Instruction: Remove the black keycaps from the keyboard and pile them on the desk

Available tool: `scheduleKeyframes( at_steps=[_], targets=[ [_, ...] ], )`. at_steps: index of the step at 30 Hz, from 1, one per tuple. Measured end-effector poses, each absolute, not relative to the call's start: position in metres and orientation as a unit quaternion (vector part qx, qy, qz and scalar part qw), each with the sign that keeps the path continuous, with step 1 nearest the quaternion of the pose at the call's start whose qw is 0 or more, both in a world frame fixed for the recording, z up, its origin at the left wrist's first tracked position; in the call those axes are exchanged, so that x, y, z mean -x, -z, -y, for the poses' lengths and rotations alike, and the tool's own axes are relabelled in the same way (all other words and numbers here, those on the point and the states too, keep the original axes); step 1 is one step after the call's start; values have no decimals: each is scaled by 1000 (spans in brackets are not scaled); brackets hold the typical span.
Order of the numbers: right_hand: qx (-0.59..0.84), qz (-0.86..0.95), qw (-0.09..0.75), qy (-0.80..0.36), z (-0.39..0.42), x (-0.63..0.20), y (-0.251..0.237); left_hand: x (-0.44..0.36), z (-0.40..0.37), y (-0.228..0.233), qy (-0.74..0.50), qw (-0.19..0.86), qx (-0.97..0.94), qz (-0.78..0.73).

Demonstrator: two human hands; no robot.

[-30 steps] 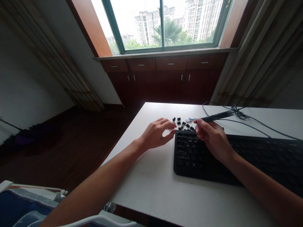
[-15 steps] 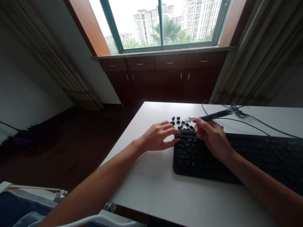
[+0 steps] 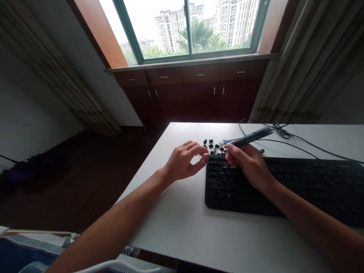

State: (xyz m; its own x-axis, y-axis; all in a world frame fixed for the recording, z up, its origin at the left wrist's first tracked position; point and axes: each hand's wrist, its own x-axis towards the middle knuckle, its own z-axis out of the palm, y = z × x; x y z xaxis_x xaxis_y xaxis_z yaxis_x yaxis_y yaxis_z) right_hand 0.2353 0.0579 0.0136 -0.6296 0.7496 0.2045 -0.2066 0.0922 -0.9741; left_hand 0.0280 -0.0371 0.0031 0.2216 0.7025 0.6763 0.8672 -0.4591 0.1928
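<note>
Head view looks down over my two bare arms reaching onto a white worktop (image 3: pixel 182 227). My left hand (image 3: pixel 183 163) hovers at the far left corner of the black keyboard (image 3: pixel 284 185), its fingers (image 3: pixel 199 148) curled, with thumb and forefinger drawn close together at the keyboard's edge; whether anything small sits pinched between them I cannot tell. My right hand (image 3: pixel 247 165) rests over the upper left rows of keys, its fingers closed around a slim dark brush (image 3: pixel 250 137) whose handle slants up and to the right, past my knuckles. The pale bristle end of the brush points left, toward a scatter of loose black keycaps (image 3: pixel 212 146) lying on the worktop just beyond the keyboard's far left corner, between my two hands and a little farther off. A thin black cable (image 3: pixel 307 144) loops across the worktop behind the keyboard, bunched in a knot near the brush's far end. Beyond the worktop stand dark wooden cabinets (image 3: pixel 193 94) under a wide window (image 3: pixel 187 26).
</note>
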Motion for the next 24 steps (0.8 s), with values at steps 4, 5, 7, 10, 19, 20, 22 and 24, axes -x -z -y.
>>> scheduleKeyframes(
  at_steps=[4, 5, 7, 10, 19, 20, 22, 24],
  targets=[
    [196, 663, 363, -624, -57, -236, -16, -29, 38, -2, 357, 109, 779, 503],
    [191, 668, 361, -622, -57, -236, -16, -29, 38, -2, 357, 108, 780, 503],
    [183, 674, 360, -618, -57, -237, -17, -29, 38, -2, 360, 105, 780, 500],
    [179, 680, 361, -612, -56, -239, -17, -29, 38, -2, 362, 99, 783, 496],
    [202, 644, 389, -627, -59, -235, -14, -34, 39, 1, 344, 60, 790, 504],
    [206, 639, 392, -629, -60, -235, -14, -34, 39, 2, 344, 59, 790, 504],
    [210, 634, 397, -630, -61, -234, -13, -35, 39, 2, 347, 58, 790, 503],
    [211, 635, 401, -625, -62, -234, -12, -35, 38, 3, 350, 57, 786, 506]
  ],
)
